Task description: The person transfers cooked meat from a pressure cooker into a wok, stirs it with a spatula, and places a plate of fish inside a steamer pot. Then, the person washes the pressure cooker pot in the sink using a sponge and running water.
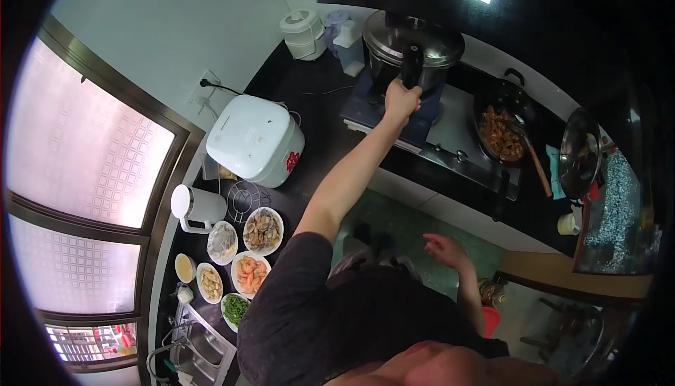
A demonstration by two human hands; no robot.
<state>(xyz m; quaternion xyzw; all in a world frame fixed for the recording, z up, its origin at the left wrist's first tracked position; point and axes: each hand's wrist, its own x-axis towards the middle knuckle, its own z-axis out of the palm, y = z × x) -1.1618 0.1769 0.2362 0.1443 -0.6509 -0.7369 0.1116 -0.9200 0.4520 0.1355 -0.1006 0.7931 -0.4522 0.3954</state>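
Observation:
My left hand (403,100) reaches forward, its fingers wrapped round the black handle (413,62) of a large steel pressure cooker (429,52). The cooker has its lid on and stands on a dark blue hob (373,108). Low by my side, my right hand (444,252) hangs in the air with its fingers apart and nothing in it. To the right of the cooker, a black wok (522,108) holds browned pieces of food (500,136) and a wooden-handled spatula (540,168).
A white rice cooker (249,136) and white kettle (204,207) stand on the left counter. Near them are plates of shrimp (251,273), shellfish (263,231) and chopped greens (235,310), beside a sink (207,345). A glass lid (580,154) is right of the wok.

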